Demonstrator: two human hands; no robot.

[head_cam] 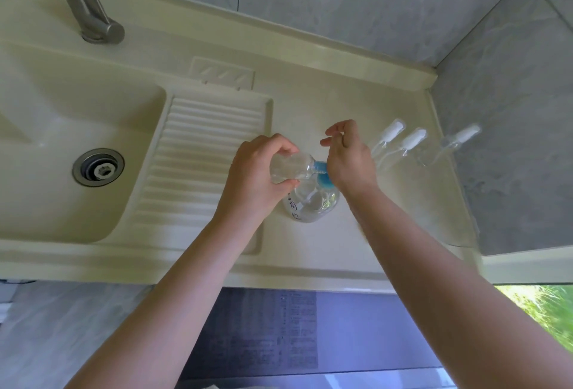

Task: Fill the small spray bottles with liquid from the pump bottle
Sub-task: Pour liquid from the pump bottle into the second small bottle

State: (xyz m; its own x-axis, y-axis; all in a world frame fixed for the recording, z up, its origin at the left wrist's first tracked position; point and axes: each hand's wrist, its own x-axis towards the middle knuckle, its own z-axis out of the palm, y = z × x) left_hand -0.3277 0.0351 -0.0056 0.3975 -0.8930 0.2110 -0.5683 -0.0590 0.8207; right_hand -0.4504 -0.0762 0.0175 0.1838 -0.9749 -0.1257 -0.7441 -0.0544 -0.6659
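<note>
The left hand (257,168) is wrapping its fingers and thumb around a small spray bottle (290,168), uncapped and lying nearly on its side in the air, long axis running roughly from nine o'clock to three o'clock with the open mouth pointing toward three. That mouth is meeting the blue nozzle (321,168) of the pump bottle (313,202), which is standing upright on the counter (310,103) just below the hands, its long axis coming up toward the camera. The right hand (347,159) is pressing down on the pump head with its palm side, index finger and thumb lifted and loose at twelve o'clock; whether the hidden fingers are curling round the pump I cannot tell. The little bottle is looking light, thin-walled, clear plastic, likely to flex if squeezed and slick if liquid runs down it, so the grip belongs around the mid-body, well back from the neck, as it is now. The pump bottle is looking part-full and heavier, stable on its broad base, best steadied from the top. Out toward two o'clock, three spray heads (412,140) with their dip tubes are lying flat on the counter, white caps aiming toward one o'clock. At nine o'clock the sink (62,147) and ribbed drainboard (198,153) are sitting well apart from the action.
</note>
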